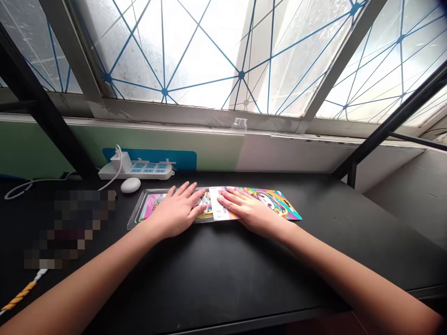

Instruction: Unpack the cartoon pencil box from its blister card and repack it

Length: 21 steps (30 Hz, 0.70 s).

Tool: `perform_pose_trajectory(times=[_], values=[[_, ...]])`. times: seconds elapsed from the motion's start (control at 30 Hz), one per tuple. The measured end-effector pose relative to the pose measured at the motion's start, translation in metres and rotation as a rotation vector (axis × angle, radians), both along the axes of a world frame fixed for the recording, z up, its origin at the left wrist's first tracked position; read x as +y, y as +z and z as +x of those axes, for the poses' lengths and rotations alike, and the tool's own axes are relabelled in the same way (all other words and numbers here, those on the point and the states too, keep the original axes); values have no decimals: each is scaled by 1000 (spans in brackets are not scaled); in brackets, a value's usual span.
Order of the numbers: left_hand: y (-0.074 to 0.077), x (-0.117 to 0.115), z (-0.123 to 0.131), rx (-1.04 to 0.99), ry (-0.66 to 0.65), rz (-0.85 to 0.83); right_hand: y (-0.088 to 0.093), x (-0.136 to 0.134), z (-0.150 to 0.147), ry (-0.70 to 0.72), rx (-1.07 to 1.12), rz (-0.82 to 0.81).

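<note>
My left hand (179,211) lies palm down with its fingers spread over a shallow clear plastic tray (133,217). Pink and multicoloured printed packaging (151,206) shows inside the tray, and the hand covers part of it. To the right, my right hand (249,208) rests flat on a bright printed cardboard sheet (284,208) with a cartoon face and a white section at its left end. That white end meets or overlaps the tray's right part; which of the two I cannot tell. Neither hand grips anything.
A black table (223,279) carries everything. Behind the tray stand a white power strip (150,171) with a plugged-in charger (121,162) and a white oval case (130,185). A blurred-out object (75,223) with an orange-wrapped cable (21,296) lies left. Black metal posts (380,125) rise at both sides.
</note>
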<state>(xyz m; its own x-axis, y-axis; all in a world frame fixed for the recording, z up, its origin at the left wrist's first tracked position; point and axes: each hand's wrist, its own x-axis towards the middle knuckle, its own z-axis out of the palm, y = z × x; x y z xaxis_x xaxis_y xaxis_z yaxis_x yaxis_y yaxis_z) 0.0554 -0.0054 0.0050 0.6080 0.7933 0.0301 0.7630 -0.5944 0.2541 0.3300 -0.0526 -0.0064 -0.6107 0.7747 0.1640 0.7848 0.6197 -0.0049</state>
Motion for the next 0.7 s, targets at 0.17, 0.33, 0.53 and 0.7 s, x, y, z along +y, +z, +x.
perform_pose_trajectory(times=[0.17,0.33,0.53,0.7], values=[[4,10,-9,29,-6,-86,-5,-2,42,5,27,12],[5,26,-11,4,-18,-97,7,-28,91,-108,44,152],[5,39,15,-72,-45,-94,21,-91,-5,68,9,277],[5,34,35,-115,-70,-68,-3,-88,-119,272,1,122]])
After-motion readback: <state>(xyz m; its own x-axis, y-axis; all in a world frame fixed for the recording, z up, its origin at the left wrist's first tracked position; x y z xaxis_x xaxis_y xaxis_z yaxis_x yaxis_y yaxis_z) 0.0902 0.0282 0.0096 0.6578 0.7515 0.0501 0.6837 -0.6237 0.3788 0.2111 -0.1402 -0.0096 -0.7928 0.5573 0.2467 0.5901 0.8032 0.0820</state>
